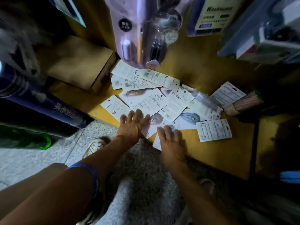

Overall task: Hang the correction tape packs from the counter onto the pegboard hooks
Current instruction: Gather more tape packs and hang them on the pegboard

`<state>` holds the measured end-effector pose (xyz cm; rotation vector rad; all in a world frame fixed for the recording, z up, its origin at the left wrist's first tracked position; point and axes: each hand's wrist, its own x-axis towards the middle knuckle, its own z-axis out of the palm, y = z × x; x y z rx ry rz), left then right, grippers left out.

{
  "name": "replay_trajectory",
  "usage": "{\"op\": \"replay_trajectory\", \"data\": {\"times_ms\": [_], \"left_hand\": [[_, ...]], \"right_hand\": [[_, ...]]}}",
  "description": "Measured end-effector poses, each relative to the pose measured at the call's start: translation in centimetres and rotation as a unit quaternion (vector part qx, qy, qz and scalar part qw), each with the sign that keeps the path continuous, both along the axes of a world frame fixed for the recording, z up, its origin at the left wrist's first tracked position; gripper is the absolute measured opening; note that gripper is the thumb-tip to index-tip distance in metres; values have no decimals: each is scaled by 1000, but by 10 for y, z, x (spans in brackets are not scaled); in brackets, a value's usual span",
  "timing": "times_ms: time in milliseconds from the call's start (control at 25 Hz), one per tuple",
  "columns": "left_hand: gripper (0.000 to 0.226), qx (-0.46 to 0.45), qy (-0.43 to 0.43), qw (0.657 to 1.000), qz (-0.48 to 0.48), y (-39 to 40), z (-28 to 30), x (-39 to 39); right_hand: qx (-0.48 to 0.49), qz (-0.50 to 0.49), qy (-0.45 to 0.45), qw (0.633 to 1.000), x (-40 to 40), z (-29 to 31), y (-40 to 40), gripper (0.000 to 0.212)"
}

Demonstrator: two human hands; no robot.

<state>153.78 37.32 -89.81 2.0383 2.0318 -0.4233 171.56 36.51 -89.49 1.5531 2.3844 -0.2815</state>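
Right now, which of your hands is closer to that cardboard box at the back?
Left. My left hand lies on the scattered packs just below and right of the cardboard box; my right hand sits farther right, by the counter edge.

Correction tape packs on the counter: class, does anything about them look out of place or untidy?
Yes. The correction tape packs lie in a scattered, overlapping heap, mostly face down, at odd angles. One pack overhangs the counter edge beneath the right hand.

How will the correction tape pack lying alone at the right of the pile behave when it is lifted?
The lone correction tape pack is a flat card, so probably light and fairly stiff. Lying flush on the counter, it may be hard to pinch; sliding it to the edge might help.
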Motion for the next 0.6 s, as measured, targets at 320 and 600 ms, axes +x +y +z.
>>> {"op": "replay_trajectory", "data": {"times_ms": [320, 600], "left_hand": [[55, 8, -59, 994, -92, -24, -7, 21], [52, 3, -165, 986, -14, -40, -2, 36]], "right_hand": [[5, -139, 222, 965, 36, 3, -39, 69], [-95, -471, 590, 649, 31, 11, -42, 46]]}}
